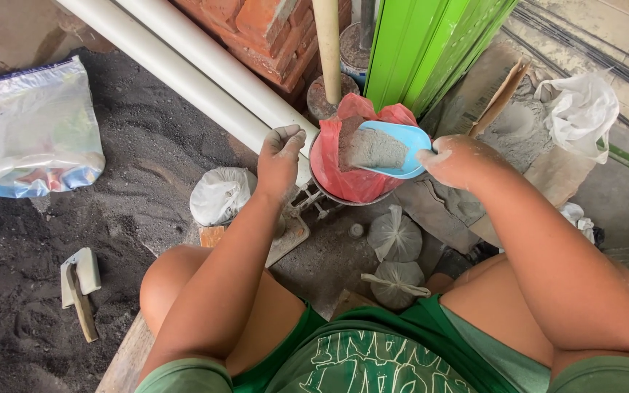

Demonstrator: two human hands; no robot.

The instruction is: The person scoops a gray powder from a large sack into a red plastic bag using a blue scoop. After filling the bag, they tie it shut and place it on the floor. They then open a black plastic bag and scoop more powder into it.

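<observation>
My right hand (451,161), dusted with grey powder, grips the handle of a light blue scoop (394,149). The scoop is heaped with grey cement powder and tilts over a red plastic bag (351,178) that lines a round pan on a small scale (307,207). My left hand (279,154) hovers at the left edge of the red bag, fingers curled together, holding nothing I can see. Both forearms reach forward from my lap.
Two white pipes (198,69) lean along a brick pillar. Tied white bags (220,195) lie near the scale, two more (396,236) by my knees. An open cement sack (518,124) sits right. A clear zip bag (30,135) and a float trowel (80,287) lie on dark sand.
</observation>
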